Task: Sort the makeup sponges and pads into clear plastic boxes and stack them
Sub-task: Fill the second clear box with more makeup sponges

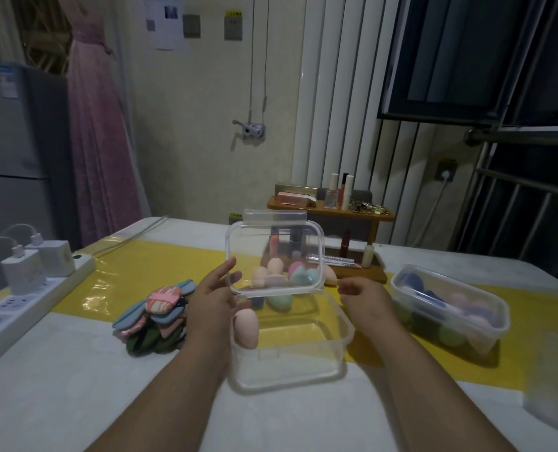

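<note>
Sponges blur behind the clear lid, pinched in the grip of the left hand; right hand, cannot tell.

Hands: I count two, the left hand and the right hand.

Clear plastic boxes: two, one open box and one closed box.

Separate from the boxes I count one detached lid.

Egg-shaped sponges inside the open box: one, a pink sponge.

Behind that lid lie loose sponges: I read at least five; blur prevents an exact figure.

Sponges in the closed box: several, count not readable.

There is one pile of pads; I cannot count the individual pads.

I count one power strip, with two white chargers plugged into it.

I count one wooden stand.
</note>
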{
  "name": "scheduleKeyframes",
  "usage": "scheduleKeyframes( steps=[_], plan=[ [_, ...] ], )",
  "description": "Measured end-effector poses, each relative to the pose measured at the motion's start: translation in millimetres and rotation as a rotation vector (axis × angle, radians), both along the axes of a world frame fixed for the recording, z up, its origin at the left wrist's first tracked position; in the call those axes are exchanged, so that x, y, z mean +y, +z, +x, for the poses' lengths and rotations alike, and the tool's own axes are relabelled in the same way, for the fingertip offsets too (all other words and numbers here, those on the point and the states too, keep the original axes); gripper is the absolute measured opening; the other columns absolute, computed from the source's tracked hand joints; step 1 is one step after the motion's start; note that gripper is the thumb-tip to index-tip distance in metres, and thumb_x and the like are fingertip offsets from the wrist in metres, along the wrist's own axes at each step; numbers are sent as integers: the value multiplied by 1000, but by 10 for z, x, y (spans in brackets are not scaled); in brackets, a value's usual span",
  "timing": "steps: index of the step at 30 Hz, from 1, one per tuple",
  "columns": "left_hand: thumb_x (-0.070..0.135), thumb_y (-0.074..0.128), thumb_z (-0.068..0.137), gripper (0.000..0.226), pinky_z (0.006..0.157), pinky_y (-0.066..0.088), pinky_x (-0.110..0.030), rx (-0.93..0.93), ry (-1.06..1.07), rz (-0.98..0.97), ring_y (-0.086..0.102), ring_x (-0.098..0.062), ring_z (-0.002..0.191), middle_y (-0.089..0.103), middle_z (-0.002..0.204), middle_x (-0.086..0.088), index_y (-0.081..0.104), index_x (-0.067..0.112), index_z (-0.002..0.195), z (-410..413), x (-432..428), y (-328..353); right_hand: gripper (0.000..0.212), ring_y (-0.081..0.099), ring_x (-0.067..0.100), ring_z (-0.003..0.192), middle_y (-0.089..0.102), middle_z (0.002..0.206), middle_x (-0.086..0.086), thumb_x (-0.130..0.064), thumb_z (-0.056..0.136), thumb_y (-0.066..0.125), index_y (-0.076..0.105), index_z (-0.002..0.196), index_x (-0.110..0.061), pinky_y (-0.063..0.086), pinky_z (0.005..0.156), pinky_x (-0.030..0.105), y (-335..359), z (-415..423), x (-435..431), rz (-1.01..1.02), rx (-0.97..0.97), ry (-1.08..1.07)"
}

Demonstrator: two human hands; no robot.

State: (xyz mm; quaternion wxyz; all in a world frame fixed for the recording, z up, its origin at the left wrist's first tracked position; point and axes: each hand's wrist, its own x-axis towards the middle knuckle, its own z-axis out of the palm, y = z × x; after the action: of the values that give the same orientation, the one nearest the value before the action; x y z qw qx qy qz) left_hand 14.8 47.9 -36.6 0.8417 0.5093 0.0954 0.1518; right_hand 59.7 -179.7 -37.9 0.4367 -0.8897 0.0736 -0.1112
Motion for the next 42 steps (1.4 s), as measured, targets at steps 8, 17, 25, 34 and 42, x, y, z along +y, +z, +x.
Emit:
scheduleKeyframes(
  steps=[8, 17, 25, 34, 42],
  plan=[
    [-17, 32, 82, 68, 74, 53, -37, -1, 16, -28, 59, -33, 115, 65, 118, -5, 72, 32, 104, 53, 34, -51, 65, 52, 18, 127, 52, 144, -8, -31, 87, 72, 43, 145, -31, 45, 102, 35, 45, 129, 104, -85, 103, 272],
    [-18, 31, 83, 67, 69, 52, -33, -17, 30, -10, 59, -31, 116, 64, 119, -7, 71, 29, 111, 61, 31, -60, 56, 61, 27, 102, 63, 121, 0, -53, 80, 60, 45, 133, -43, 52, 88, 43, 9, 273, 202, -189, 144, 186],
    [-18, 30, 84, 67, 69, 52, -33, -21, 32, 6, 59, -30, 115, 64, 117, -6, 68, 26, 117, 61, 26, -50, 26, 59, 22, 89, 57, 111, 0, -39, 84, 68, 55, 107, -34, 49, 71, 34, -38, 318, 201, -261, 56, 77],
    [-18, 31, 85, 66, 75, 53, -36, -20, 38, 25, 58, -28, 115, 64, 117, -7, 68, 25, 118, 55, 22, -54, 63, 58, 23, 112, 57, 131, 2, -18, 82, 73, 45, 135, -35, 50, 85, 35, -36, 249, 104, -67, -38, 19],
    [-19, 29, 83, 68, 77, 53, -35, -27, 10, 47, 59, -25, 110, 63, 119, -9, 69, 27, 114, 29, -20, -56, 44, 59, 21, 104, 58, 125, 6, -6, 87, 67, 57, 124, -28, 55, 90, 41, 138, 15, -64, 20, -162, -63]
  ],
)
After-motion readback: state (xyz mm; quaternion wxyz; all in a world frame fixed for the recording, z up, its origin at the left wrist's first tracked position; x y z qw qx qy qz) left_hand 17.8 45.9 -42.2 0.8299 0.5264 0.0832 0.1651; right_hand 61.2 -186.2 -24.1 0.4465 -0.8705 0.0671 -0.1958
